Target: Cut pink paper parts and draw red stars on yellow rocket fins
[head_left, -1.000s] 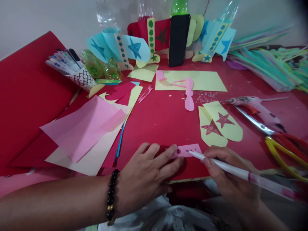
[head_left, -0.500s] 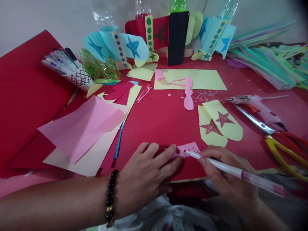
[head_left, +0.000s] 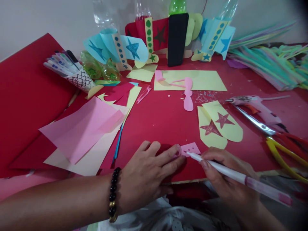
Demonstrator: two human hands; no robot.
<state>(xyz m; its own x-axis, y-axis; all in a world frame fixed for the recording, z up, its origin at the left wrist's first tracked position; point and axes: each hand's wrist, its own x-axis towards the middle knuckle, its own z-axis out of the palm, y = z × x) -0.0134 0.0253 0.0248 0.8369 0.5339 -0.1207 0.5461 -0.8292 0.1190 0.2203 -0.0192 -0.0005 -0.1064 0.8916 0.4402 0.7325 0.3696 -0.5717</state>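
Observation:
A small pink paper strip [head_left: 190, 149] with dark dots lies near the front edge of the red table [head_left: 163, 118]. My left hand [head_left: 149, 175] lies flat with fingers spread, its fingertips pressing the strip's left end. My right hand [head_left: 228, 179] is closed around a white and pink marker [head_left: 238, 177], whose tip touches the strip. Two yellow rounded paper pieces with red stars [head_left: 220, 123] lie just beyond the strip.
Pink, cream and red sheets [head_left: 81, 134] are piled at left, beside a cup of markers [head_left: 69, 72]. A glue gun [head_left: 255, 106] and scissors [head_left: 276, 138] lie at right. Decorated bottles and a black phone [head_left: 177, 38] stand at the back. Foam strips [head_left: 271, 67] fill the far right.
The marker tip has moved left along the pink strip, and less of the strip shows beside my right hand. My left hand stays pressed on it.

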